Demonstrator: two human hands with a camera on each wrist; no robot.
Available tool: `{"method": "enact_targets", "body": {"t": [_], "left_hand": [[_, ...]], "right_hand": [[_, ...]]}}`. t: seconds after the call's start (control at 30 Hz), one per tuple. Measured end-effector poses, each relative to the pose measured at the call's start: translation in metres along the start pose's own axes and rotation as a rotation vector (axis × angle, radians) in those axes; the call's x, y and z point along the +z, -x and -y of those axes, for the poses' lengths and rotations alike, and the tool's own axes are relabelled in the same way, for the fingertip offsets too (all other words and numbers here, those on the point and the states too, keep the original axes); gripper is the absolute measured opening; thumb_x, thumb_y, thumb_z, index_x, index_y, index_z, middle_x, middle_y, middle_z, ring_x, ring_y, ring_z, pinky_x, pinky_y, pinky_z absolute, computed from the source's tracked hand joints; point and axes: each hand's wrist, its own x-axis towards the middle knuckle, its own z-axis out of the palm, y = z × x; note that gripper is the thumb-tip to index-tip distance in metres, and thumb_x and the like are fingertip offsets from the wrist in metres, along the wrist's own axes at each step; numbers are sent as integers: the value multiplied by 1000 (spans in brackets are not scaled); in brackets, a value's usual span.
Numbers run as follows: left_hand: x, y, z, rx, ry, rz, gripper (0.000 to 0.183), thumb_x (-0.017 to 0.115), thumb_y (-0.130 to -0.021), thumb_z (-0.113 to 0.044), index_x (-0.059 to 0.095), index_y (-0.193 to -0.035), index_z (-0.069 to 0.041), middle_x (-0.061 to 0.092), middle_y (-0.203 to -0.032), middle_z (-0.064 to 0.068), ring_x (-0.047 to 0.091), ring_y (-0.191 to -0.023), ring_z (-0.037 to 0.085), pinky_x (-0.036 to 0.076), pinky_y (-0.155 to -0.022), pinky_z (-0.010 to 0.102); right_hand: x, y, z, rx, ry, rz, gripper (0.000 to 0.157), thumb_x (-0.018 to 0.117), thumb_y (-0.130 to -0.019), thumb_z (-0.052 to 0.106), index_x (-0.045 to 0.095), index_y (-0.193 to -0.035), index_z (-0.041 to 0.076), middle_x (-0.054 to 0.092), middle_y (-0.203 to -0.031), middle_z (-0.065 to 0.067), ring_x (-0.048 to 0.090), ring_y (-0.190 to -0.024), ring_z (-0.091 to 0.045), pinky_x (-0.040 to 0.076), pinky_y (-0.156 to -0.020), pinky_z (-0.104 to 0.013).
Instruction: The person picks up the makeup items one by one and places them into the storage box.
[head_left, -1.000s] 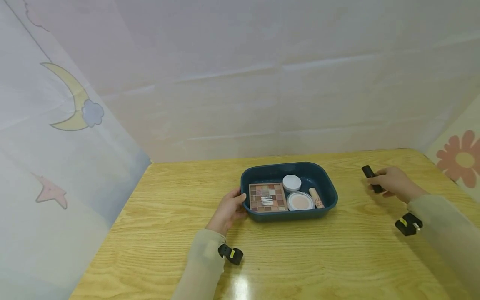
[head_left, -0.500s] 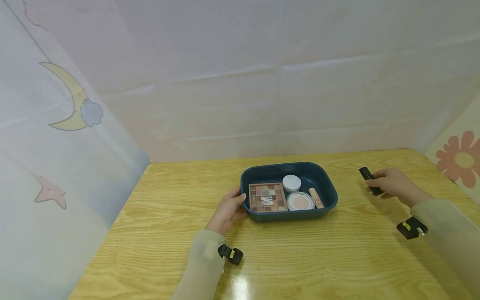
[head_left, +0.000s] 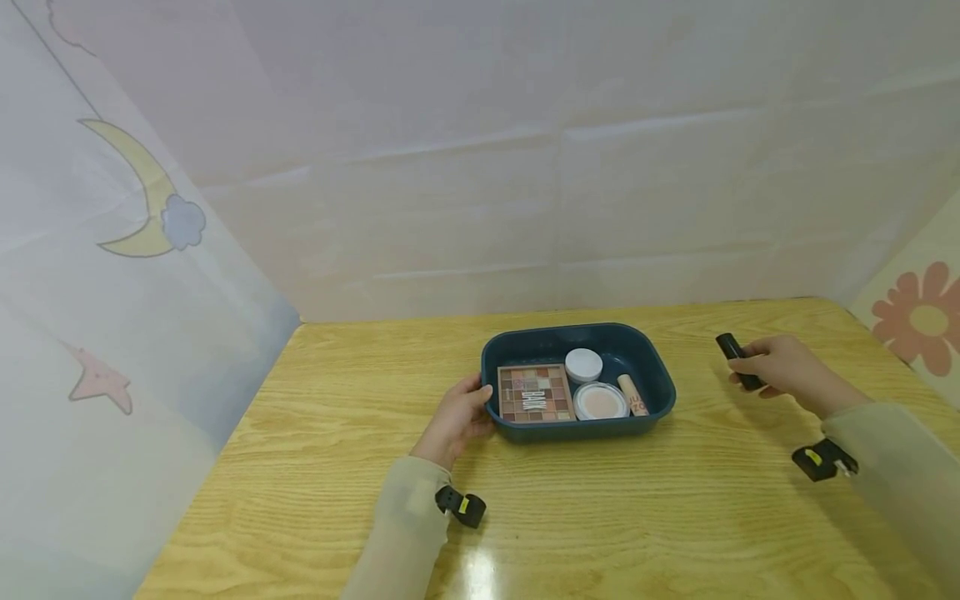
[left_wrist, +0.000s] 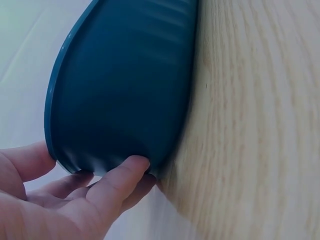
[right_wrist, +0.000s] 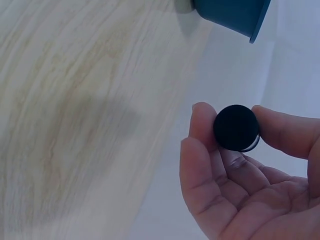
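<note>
With thumb and fingers my left hand grips the left end of a dark blue plastic tray. The left wrist view has the thumb at the tray's rim and the other fingers against its outer wall. Inside lie an eyeshadow palette, a round white jar, a round powder compact and a small peach tube. To the right of the tray, my right hand pinches a black lipstick tube above the table; its round end faces the right wrist camera.
A light wooden table carries the tray. Pale printed cloth hangs behind the table's back edge and along both sides. Each sleeve bears a black wrist camera, such as the right one.
Over the last second my right hand has shifted slightly left with the black lipstick tube. The left hand and the tray have stayed in place.
</note>
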Motion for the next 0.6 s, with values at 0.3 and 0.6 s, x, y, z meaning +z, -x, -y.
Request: {"method": "enact_targets", "body": {"t": [0.3, 0.6], "left_hand": [[0, 0, -2, -10, 52, -15, 47, 45, -103, -8, 37, -148, 0, 49, -137, 26, 55, -117, 38, 43, -97, 55], [0, 0, 0, -23, 64, -12, 48, 45, -103, -8, 35, -149, -1, 47, -140, 26, 53, -120, 37, 41, -98, 56]], "right_hand": [[5, 5, 10, -20, 11, -21, 55, 48, -103, 20, 36, -130, -27, 72, -93, -14, 65, -80, -16, 55, -72, -43], [12, 8, 20, -29, 18, -27, 56, 47, -104, 23, 38, -130, -26, 72, -95, -15, 63, -89, -26, 53, -73, -44]]}}
